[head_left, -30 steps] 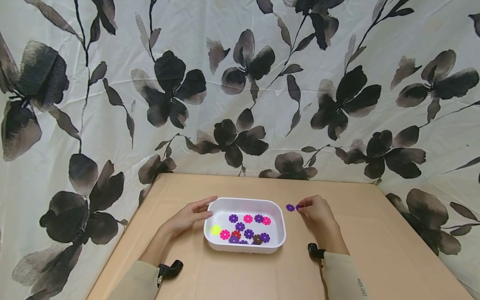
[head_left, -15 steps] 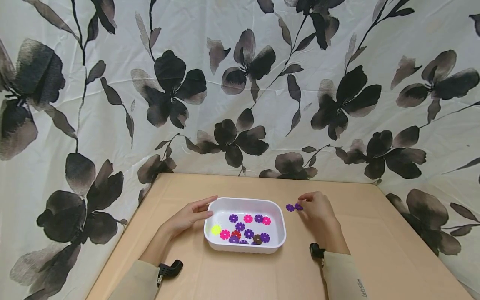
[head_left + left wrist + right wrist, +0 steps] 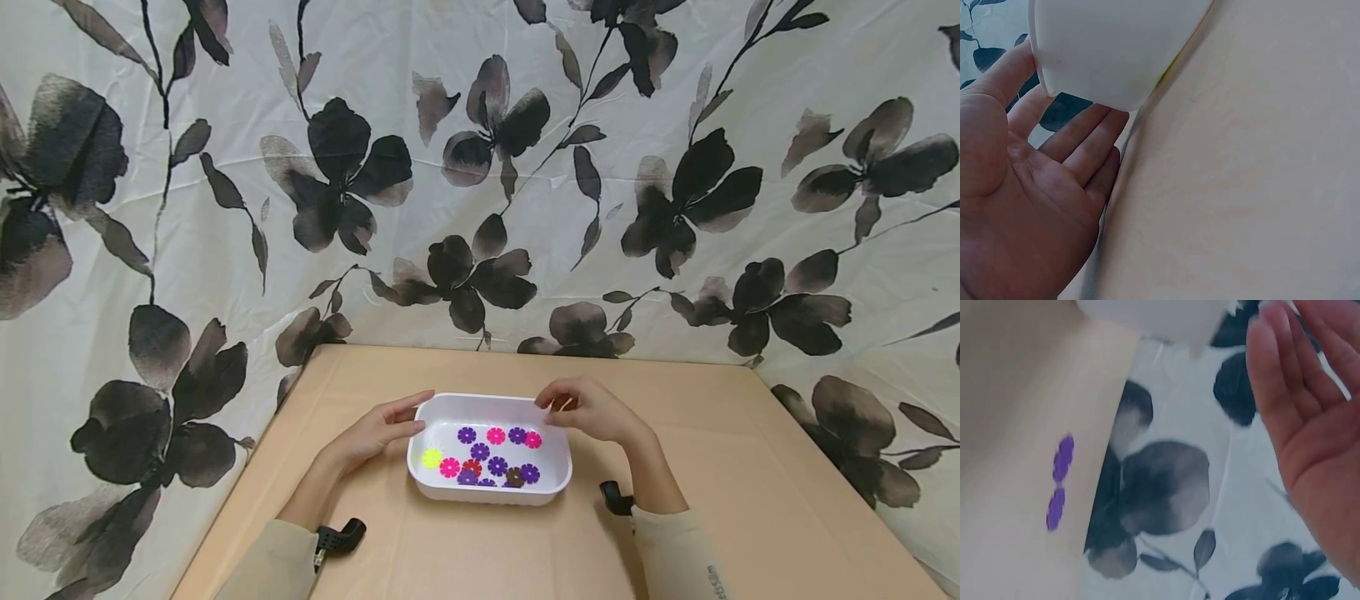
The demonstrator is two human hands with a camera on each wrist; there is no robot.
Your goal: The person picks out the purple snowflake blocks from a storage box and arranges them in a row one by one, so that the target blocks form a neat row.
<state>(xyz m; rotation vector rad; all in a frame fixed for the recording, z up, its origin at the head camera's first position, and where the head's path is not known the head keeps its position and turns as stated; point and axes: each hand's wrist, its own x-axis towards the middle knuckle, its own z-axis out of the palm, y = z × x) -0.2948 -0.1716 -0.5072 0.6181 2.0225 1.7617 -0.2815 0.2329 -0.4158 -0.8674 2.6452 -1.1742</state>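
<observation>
A white plastic tray (image 3: 491,496) stands on the table with flower-shaped plastic discs in it. Among them are purple (image 3: 480,452), pink (image 3: 450,467), yellow (image 3: 432,458), red and brown ones. My left hand (image 3: 372,433) holds the tray's left end, thumb at the rim; in the left wrist view its fingers rest against the outer wall. Over the tray's back right corner is my right hand (image 3: 588,408), fingers loosely bent with nothing seen in them. Two purple discs (image 3: 1063,459) lie on the table in the right wrist view, edge to edge; the right hand hides them from the head camera.
The tan table (image 3: 750,500) reaches back to a white cloth (image 3: 480,200) printed with dark flowers. A black wrist camera (image 3: 341,538) sits at the left cuff, another (image 3: 617,498) at the right.
My right hand has let go of the second purple disc beside the first and moved left to the tray's back right corner. The left hand and tray have stayed put.
</observation>
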